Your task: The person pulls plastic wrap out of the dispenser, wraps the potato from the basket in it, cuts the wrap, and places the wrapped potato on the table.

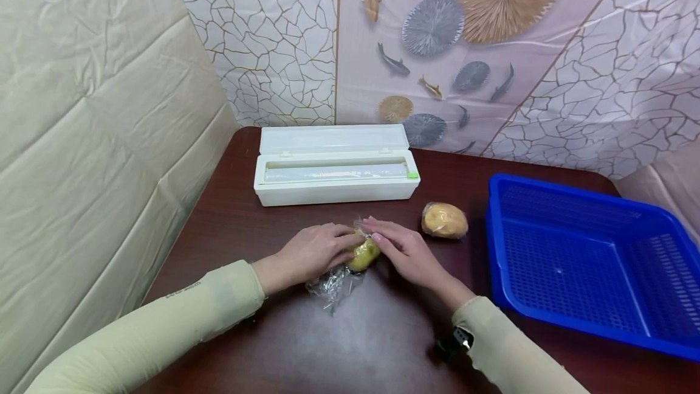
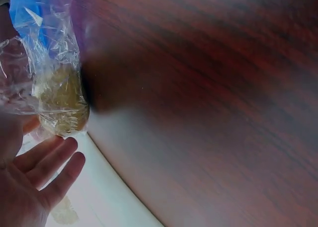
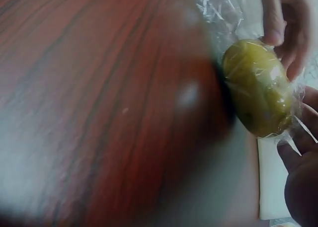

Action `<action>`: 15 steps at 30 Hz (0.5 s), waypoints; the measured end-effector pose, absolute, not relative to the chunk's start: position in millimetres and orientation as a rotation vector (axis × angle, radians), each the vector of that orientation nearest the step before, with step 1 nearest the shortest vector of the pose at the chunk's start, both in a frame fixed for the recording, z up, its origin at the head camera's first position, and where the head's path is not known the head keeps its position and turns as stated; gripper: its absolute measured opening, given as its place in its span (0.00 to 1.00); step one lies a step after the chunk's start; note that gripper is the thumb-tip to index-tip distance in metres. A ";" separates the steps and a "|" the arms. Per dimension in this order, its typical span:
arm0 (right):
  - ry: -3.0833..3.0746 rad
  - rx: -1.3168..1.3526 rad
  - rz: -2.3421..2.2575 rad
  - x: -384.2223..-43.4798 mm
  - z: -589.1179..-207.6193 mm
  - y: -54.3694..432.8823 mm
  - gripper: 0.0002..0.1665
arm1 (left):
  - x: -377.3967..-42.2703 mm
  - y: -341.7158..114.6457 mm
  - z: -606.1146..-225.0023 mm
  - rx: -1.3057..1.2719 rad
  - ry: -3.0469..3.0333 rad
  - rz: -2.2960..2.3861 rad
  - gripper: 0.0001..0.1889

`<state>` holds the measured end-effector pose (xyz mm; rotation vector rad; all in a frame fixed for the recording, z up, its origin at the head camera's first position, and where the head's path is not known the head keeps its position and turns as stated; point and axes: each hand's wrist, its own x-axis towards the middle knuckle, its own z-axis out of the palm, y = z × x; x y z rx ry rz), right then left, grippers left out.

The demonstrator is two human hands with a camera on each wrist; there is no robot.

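A smooth, oblong yellow-green piece of produce (image 1: 363, 255), perhaps a potato or a fruit, sits low over the table in clear plastic wrap (image 1: 335, 287). Its loose wrap spreads crumpled toward the near left. My left hand (image 1: 317, 251) holds the produce from the left; in the right wrist view its thumb (image 3: 273, 31) lies at one end, while the left wrist view shows three fingers stretched past it. From the far right my right hand (image 1: 404, 251) pinches wrap gathered at the other end, thumb and fingertips right at the film (image 3: 297, 118).
Behind the hands stands a white wrap dispenser (image 1: 339, 193), lid raised, with a film roll (image 1: 333, 173) inside. A wrapped tan potato (image 1: 445, 220) lies right of it. Farther right is a blue plastic basket (image 1: 569, 248). Cloth-covered walls border the dark wooden table (image 1: 350, 357).
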<state>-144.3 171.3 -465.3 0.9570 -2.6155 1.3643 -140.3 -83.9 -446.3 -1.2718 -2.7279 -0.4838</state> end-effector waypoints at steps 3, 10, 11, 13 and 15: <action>-2.625 1.022 1.269 -141.0 -466.3 172.9 0.21 | -140.2 -83.6 -446.6 -1.179 -2.730 -0.586 0.16; -2.691 1.198 0.978 -132.7 -468.3 178.7 0.31 | -142.8 -84.0 -444.8 -1.014 -2.825 -0.738 0.24; -2.697 1.237 0.917 -131.7 -468.8 179.4 0.33 | -143.3 -84.4 -444.7 -1.009 -2.841 -0.756 0.25; -2.701 1.310 0.788 -130.2 -470.5 180.6 0.39 | -144.1 -85.5 -444.8 -1.006 -2.864 -0.777 0.26; -2.699 1.361 0.667 -129.2 -471.8 181.5 0.45 | -144.7 -86.3 -445.4 -1.023 -2.871 -0.788 0.26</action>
